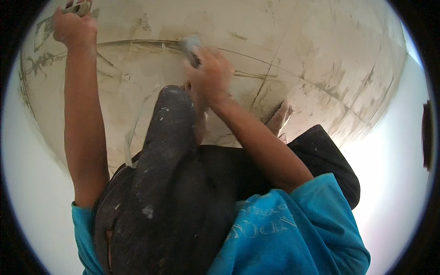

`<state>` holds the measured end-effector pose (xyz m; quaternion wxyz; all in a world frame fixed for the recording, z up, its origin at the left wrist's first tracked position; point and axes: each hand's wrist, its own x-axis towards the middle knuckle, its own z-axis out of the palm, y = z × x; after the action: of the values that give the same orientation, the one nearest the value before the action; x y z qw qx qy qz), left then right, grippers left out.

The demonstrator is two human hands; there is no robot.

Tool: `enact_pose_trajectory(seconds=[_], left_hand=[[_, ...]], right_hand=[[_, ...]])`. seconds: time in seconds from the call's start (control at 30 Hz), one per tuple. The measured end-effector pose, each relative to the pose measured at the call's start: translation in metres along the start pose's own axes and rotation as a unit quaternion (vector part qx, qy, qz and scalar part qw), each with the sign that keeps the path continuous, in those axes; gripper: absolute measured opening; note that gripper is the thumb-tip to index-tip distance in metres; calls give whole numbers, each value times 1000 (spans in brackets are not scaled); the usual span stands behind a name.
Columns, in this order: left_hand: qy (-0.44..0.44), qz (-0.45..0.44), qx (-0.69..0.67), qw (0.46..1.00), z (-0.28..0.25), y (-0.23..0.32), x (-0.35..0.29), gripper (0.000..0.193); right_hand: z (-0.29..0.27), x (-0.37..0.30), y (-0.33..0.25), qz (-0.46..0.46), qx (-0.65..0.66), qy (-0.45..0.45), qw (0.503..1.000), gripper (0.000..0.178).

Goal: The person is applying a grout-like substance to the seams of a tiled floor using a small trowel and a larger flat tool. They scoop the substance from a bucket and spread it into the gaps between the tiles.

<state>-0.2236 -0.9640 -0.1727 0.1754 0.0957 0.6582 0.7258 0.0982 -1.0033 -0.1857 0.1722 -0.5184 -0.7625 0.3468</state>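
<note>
Far out at the upper left, my left hand [75,28] is closed round the handle of a trowel [43,33], whose flat, smeared plate lies close to the tiles. Nearer the middle, my right hand [211,71] grips a small grey scraper [190,45]. Motion blurs both that hand and its tool. The scraper's edge is at a dark joint line in the tiled floor [238,18]. Brownish-grey paste [151,43] is streaked along this joint, to the left of the scraper.
My bent knee [174,105] in dark trousers rises just below my right hand. A bare foot [280,117] rests on the tiles to the right. White walls [389,183] border the floor at both sides. More smears [332,89] mark the tiles at right.
</note>
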Motion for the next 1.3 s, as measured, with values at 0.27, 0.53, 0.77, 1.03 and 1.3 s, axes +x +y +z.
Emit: enact_pose_trajectory(seconds=[0.27,0.53,0.77,1.03,1.3], left_hand=[[66,-2,-10,998,-57,72,-62,28],[267,-27,105,958,-192,36,-37,27],[314,-30,35,948,-225,-25,6,32],[319,-24,70,945,-258,-42,33,30],[295,-23,57,954,-286,-50,32,25]], right_hand=[[88,28,-84,-7,78,-121,990,29],[23,80,-45,235,383,-247,859,31],[79,102,-96,-44,84,-256,962,29],[174,107,-127,-351,-52,-39,934,28],[181,137,-196,-444,-24,-189,875,21]])
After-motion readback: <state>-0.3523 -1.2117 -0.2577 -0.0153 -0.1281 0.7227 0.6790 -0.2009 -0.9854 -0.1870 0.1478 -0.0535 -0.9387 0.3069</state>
